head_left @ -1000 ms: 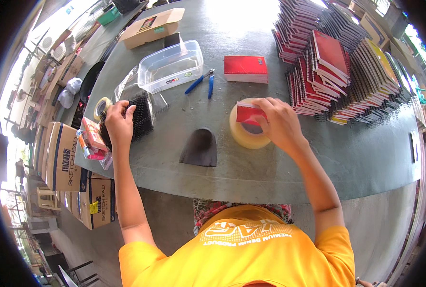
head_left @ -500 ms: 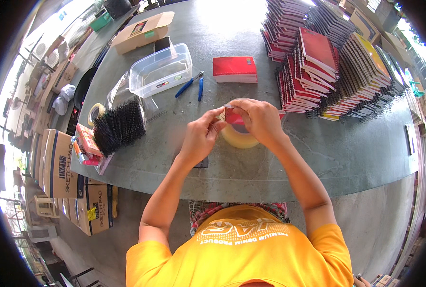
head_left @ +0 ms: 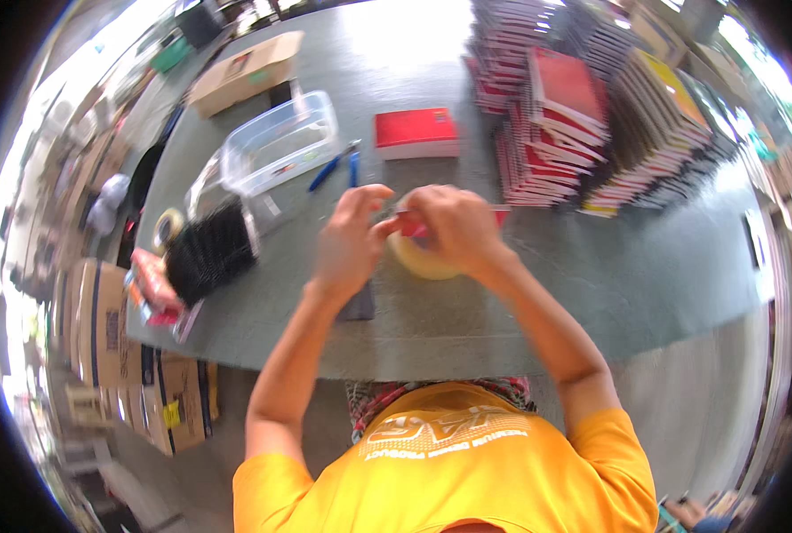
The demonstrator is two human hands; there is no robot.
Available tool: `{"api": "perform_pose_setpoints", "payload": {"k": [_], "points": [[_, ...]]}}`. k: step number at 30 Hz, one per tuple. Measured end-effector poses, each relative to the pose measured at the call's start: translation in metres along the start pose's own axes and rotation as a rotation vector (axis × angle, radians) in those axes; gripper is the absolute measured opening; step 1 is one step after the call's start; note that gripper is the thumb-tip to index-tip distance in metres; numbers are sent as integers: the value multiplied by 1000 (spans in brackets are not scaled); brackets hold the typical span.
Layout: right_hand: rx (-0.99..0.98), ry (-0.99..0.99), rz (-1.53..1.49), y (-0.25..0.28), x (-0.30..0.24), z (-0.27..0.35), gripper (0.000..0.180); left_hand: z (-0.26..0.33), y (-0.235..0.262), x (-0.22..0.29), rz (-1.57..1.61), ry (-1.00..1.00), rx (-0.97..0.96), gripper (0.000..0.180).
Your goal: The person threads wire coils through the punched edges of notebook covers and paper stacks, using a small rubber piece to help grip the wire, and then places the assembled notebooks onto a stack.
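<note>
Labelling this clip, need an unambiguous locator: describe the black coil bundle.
On the big grey-green table, look left, nearer the person than the clear plastic box. The black coil bundle lies left of the person's left hand, beside some red and orange packets. Unlike those smooth neighbours, it is a dark, bristly block.

Over on the far left of the grey-green table (head_left: 645, 284) sits a brown cardboard box (head_left: 247, 75), and there's a clear plastic tub (head_left: 282, 171) just in front of it! Nearer, a small tape roll (head_left: 159, 234), with bright packets (head_left: 154, 282) close to the table's edge. Down below, upper carton (head_left: 99, 320) and lower carton (head_left: 184, 384), a yellow label (head_left: 173, 414) showing. Farther back, blurred: a green bin (head_left: 171, 55).
</note>
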State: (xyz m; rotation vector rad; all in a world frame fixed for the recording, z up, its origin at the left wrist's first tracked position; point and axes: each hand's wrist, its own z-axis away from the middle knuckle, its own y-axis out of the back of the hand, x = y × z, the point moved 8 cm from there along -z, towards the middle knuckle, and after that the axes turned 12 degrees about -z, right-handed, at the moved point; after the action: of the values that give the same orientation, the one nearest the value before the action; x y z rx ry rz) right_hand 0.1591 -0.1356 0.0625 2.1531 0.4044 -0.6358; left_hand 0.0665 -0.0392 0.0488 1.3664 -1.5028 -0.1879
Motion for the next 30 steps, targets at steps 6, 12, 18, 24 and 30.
{"api": "perform_pose_setpoints", "payload": {"k": [6,12,18,24,30], "points": [[21,-4,18,-20,-4,-4,16,-6,24,-9,-127,-86,-107,19],[-22,-57,-15,-19,6,0,21,-13,14,-2,-179,-119,-183,16],[-221,-46,70,-38,-6,-11,14,-5,27,-41,-213,-105,-193,7],[78,91,-18,-7,-2,-2,22,17,5,-3,-512,-74,-387,22],[-27,71,-118,-32,-11,-13,17,75,13,-55,-395,168,-282,40]]}}
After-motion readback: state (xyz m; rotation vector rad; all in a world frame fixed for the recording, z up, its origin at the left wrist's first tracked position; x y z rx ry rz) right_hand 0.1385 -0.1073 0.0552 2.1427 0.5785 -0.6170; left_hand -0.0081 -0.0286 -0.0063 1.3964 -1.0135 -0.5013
